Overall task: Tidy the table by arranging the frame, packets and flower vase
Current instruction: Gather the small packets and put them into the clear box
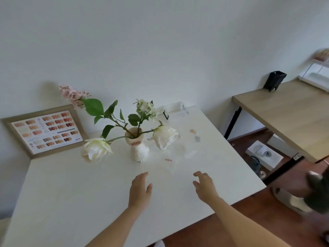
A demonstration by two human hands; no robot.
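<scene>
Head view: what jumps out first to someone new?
The cat-faced flower vase with big white roses stands mid-table, in the centre of the view. A wooden frame of colour swatches leans against the wall at the table's far left corner. Nearer the camera, the left hand and right hand hover open and empty, with clear packets scattered right of the vase.

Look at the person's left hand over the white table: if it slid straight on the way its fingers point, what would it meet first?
Most likely the cat-faced vase with the flowers: the left hand points up the table towards its base, with only bare table between. Depth is unclear, so it might pass just right of the vase.
</scene>
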